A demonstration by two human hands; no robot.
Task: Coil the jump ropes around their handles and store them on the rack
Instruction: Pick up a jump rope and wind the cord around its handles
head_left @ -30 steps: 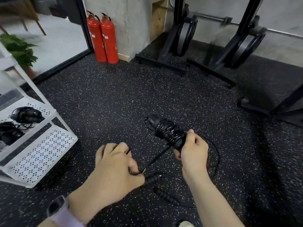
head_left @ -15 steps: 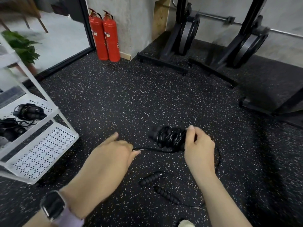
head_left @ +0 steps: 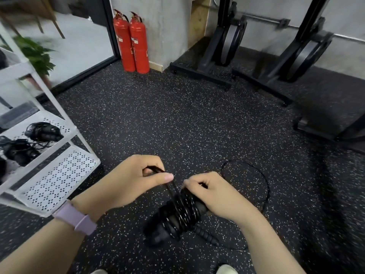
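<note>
My right hand (head_left: 215,194) grips the upper end of a pair of black jump-rope handles (head_left: 173,216), which are wound with many turns of black rope and point down toward me. My left hand (head_left: 134,180) pinches the free rope (head_left: 156,171) just left of the bundle and holds it taut. A loose loop of the rope (head_left: 264,180) lies on the floor to the right. Another black handle (head_left: 205,235) lies on the floor beneath the bundle. The white rack (head_left: 59,171) stands at left, with coiled ropes (head_left: 43,131) on its middle shelf.
Speckled black rubber floor (head_left: 177,119) stretches ahead. Two red fire extinguishers (head_left: 131,42) stand by the concrete wall. Black equipment frames with weight plates (head_left: 233,42) stand at the back right. A potted plant (head_left: 35,52) is behind the rack. My shoes show at the bottom edge.
My right hand swung the wound handles from pointing up and left to pointing down toward me. My left hand rose with the rope, close to the right hand.
</note>
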